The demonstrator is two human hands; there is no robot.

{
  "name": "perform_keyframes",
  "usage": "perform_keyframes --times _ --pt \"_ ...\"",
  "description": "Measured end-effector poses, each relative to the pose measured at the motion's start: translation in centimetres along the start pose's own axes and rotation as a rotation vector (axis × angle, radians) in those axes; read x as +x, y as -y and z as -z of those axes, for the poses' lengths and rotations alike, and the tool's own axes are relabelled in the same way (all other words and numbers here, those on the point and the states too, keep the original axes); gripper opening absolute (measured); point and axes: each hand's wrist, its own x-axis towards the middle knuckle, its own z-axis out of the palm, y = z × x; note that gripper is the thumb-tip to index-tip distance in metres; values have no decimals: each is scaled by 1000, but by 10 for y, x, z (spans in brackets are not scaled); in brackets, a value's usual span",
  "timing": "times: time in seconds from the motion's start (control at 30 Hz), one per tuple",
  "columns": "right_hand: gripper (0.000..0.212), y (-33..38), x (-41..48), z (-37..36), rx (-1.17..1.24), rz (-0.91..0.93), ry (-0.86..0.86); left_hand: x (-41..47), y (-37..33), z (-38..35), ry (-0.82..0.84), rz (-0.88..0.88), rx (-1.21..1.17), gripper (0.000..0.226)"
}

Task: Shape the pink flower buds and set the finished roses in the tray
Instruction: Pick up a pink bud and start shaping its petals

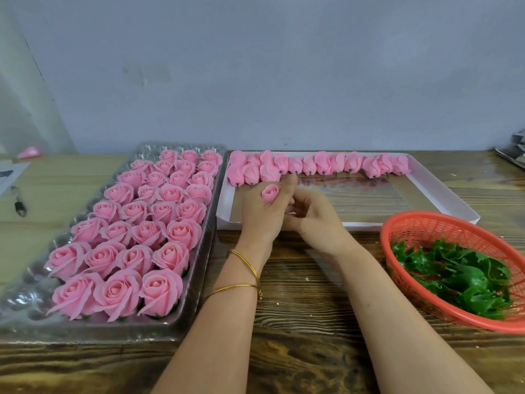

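Pink bud [270,193]: held upright in left hand, petals partly open, face turned up; over the near-left part of the white box, just right of the tray.
Left hand [261,216]: raised off the table, forearm angled in from near centre, wrist nearly straight; fingers curled round the bud's base, bud standing out between thumb and forefinger.
Right hand [315,220]: raised, back of hand up, forearm angled in from near right; fingers bent toward the left hand and touching it below the bud; fingertips hidden, so cannot tell whether anything is grasped.
Gold bangles [246,261]: two, on the left wrist.
Tray [159,328]: clear plastic, left of the hands, running near to far.
Finished roses [159,291]: open blooms seated in the tray's cells, in rows.
White box [443,191]: shallow, right of the tray, beyond the hands.
Unshaped buds [324,164]: laid in a row along the box's far wall, stems pointing near; doubled up at the far-left corner.
Orange basket [397,223]: near right on the table, just beside the box's near-right corner.
Green calyxes [454,277]: heaped inside the basket.
Wooden table [298,322]: under all items.
Pen [19,204]: far left, well apart from the hands.
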Motion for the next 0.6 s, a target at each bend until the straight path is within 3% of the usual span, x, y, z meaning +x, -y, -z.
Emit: perform_keyframes --times 0.13,0.27,0.6 --pt "25 4 -3 -1 5 -4 37 2 2 1 13 -11 27 41" --pt "40 6 -4 -1 25 -17 24 4 4 -1 -7 26 -1 47" --pt "26 -3 0 -4 -69 -12 -143 2 3 -1 29 45 -59 37"
